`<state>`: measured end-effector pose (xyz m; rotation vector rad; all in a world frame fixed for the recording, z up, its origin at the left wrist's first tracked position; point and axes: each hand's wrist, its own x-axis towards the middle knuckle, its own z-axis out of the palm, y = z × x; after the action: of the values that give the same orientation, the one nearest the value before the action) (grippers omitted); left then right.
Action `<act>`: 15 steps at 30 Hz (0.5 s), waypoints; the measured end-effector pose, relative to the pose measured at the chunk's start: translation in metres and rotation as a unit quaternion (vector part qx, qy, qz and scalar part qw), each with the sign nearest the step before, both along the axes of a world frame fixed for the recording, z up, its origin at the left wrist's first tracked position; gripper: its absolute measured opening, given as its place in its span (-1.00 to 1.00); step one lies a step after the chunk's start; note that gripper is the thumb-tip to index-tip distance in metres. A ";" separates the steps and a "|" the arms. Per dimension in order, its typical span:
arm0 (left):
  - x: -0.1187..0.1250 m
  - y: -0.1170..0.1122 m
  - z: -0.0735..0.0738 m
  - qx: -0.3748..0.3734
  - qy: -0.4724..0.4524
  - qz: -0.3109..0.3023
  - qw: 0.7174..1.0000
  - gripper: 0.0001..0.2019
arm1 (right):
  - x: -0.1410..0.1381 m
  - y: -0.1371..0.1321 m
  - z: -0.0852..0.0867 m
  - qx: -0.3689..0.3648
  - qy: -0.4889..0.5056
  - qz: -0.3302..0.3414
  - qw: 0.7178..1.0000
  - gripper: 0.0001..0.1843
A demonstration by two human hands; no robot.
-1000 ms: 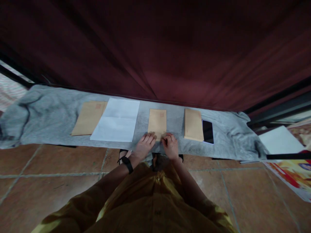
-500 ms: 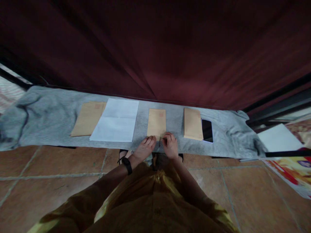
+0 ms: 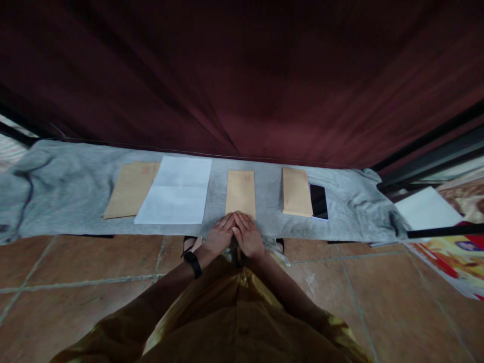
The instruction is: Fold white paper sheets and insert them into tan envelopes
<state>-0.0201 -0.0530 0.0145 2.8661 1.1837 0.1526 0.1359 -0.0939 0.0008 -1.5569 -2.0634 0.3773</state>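
Observation:
In front of me a brown paper envelope (image 3: 241, 191) lies upright on a grey cloth, with a small red printed mark near its top right corner. My left hand (image 3: 219, 236) and my right hand (image 3: 248, 236) meet over its lower end, fingertips touching or overlapping. Both hands lie flat with fingers stretched out, pressing on the envelope and covering its bottom edge. Neither hand grips anything that I can see. A dark band sits on my left wrist.
White paper sheets (image 3: 174, 191) with a crease lie to the left, partly over more brown envelopes (image 3: 130, 190). To the right are a stack of brown envelopes (image 3: 297, 191) and a phone (image 3: 318, 201). The grey cloth (image 3: 71, 186) covers a narrow bench; a dark red curtain (image 3: 234, 101) hangs behind.
My right hand has moved left and my left hand slightly inward, so they now meet. The fingers, curled at the envelope's lower corners before, have flattened over its lower end. The view shifted slightly.

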 end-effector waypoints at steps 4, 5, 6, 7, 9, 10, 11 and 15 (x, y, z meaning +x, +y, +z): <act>-0.003 -0.004 0.000 -0.002 -0.020 0.006 1.000 -0.46 | 0.003 -0.002 0.002 0.001 -0.038 0.004 0.999 -0.41; -0.003 -0.005 -0.001 -0.003 -0.024 0.007 1.000 -0.45 | 0.003 -0.002 0.003 0.001 -0.044 0.002 0.999 -0.41; -0.003 -0.005 -0.002 -0.004 -0.028 0.009 1.000 -0.45 | 0.003 -0.003 0.003 0.000 -0.051 0.000 0.999 -0.41; -0.003 -0.006 -0.003 -0.003 -0.031 0.010 0.999 -0.44 | 0.003 -0.003 0.003 0.000 -0.057 -0.003 0.998 -0.41; -0.003 -0.006 -0.005 0.000 -0.033 0.009 0.999 -0.43 | 0.004 -0.005 0.003 -0.003 -0.068 -0.009 0.998 -0.40; -0.003 -0.006 -0.007 0.003 -0.032 0.008 0.999 -0.43 | 0.004 -0.005 0.002 -0.004 -0.074 -0.011 0.997 -0.39; -0.003 -0.006 -0.008 0.006 -0.031 0.008 0.999 -0.43 | 0.005 -0.006 0.001 -0.005 -0.079 -0.014 0.997 -0.39; -0.004 -0.007 -0.011 0.019 -0.029 0.012 0.999 -0.42 | 0.007 -0.009 -0.002 -0.003 -0.099 -0.023 0.995 -0.37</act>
<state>-0.0242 -0.0601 0.0035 2.8597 1.2175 0.2609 0.1425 -0.1030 -0.0008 -1.7025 -2.1706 0.2185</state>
